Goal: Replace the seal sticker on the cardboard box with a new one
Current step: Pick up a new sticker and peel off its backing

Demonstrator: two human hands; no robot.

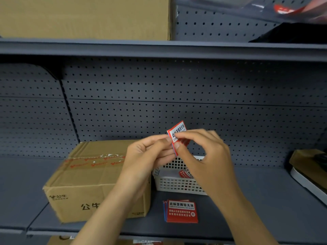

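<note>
A red and white seal sticker (178,131) is held up in front of the pegboard, pinched between both hands. My left hand (150,152) grips its left edge; my right hand (201,149) pinches its front with thumb and forefinger. Below left, a brown cardboard box (85,181) sits on the grey shelf, with clear tape printed in red across its top and torn white residue on it. A small stack of red seal stickers (182,211) lies on the shelf in front of a white perforated basket (177,184), which holds a crumpled red sticker (184,174).
The grey shelf (256,209) has a pegboard back wall (159,96). A tan and white object (311,172) lies at the right edge. The upper shelf carries a large cardboard box (85,16) and a black item (292,32).
</note>
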